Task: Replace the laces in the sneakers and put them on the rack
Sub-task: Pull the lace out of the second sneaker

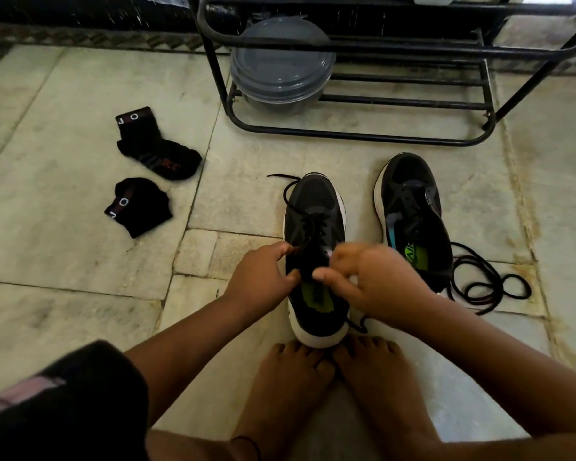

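2 black sneakers sit on the tiled floor before the rack (363, 134). Left hand (263, 277) and right hand (369, 277) each pinch the black lace (308, 224) over the near sneaker (315, 207); the second sneaker (409, 207) lies beside it, a loose lace (486, 281) coiled alongside.

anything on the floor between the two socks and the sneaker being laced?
Nothing: head view shows bare floor tile between the socks and the sneaker both hands work on.

A home, likely by the entrance. A black metal tube shoe rack (373, 134) stands on the pale stone-tiled floor (64, 261). Two black socks (157, 154) lie on the floor nearby.
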Tool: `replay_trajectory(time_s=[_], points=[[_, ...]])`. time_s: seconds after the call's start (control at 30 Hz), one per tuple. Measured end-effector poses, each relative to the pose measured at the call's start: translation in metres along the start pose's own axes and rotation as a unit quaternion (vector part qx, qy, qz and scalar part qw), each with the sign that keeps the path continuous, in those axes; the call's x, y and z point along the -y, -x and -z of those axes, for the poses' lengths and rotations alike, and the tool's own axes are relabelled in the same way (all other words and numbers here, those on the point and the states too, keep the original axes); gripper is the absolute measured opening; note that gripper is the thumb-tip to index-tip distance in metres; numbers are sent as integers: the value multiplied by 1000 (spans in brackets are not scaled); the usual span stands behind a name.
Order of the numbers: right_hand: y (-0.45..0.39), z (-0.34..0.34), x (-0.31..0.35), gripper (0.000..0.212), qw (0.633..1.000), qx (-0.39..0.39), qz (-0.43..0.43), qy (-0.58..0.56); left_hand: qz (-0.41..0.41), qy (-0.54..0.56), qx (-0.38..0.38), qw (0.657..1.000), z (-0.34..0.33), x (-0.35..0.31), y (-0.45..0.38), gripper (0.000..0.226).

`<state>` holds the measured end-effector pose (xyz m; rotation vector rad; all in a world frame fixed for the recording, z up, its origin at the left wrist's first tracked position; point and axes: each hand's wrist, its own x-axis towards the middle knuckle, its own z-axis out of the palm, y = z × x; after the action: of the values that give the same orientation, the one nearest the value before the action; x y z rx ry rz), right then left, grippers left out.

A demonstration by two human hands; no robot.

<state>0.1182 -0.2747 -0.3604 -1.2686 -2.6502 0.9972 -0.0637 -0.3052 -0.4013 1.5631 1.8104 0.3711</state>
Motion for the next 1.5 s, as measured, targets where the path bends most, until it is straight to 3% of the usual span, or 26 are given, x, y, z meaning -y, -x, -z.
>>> replay_trajectory(time_s=[0.07,0.23,0.47,0.87,1.0,1.2,1.37,1.5], points=[[-7,-1,-8,48,996,-78,-16,41,-1,-1,4,1000,1,-1,0,34],[-20,-14,-22,28,994,-80,-67,7,-40,-17,32,999,5,0,-4,23],[-9,-20,-27,34,982,-149,-80,-80,-21,23,40,999,6,3,-5,15],[-7,-28,-16,39,992,-74,-98,37,-17,39,37,998,5,5,-3,23],[-12,-19,-12,38,992,-28,-99,71,-27,4,32,999,4,0,-3,39],[-5,-4,-3,22,998,21,-26,57,-29,-45,15,998,1,-1,-4,17],[16,-2,9,16,991,48,119,46,-39,-79,20,996,-3,-3,-7,25],[17,2,17,25,972,-12,233,20,-46,-85,21,995,-3,-5,-8,23]])
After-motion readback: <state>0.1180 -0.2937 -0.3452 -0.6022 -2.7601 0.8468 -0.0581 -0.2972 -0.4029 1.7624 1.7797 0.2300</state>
